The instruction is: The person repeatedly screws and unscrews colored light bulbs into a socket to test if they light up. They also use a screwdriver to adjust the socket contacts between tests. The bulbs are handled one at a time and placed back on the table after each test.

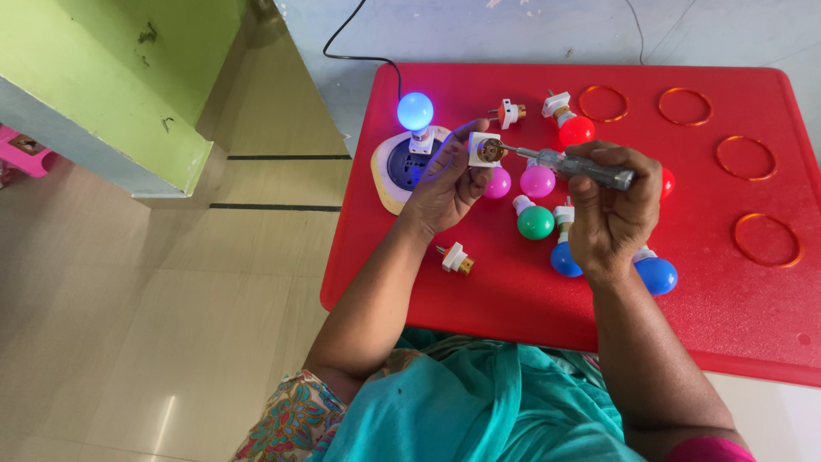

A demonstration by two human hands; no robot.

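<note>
A single head-worn camera looked steeply down from above the person's chest, facing forward over the red table. It sat close, within arm's reach, taking in both forearms, tiled floor at left.

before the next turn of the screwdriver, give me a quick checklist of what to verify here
1. Left hand grips the white bulb holder: ok.
2. Right hand holds the screwdriver firmly: ok.
3. Tip seated in the holder's brass centre: looks so, but cannot tell exactly.
4. Holder clear of the lit blue bulb on the socket board: ok, apart.
5. Loose pink bulb and green bulb under the tool: not ok, close beneath.
</note>
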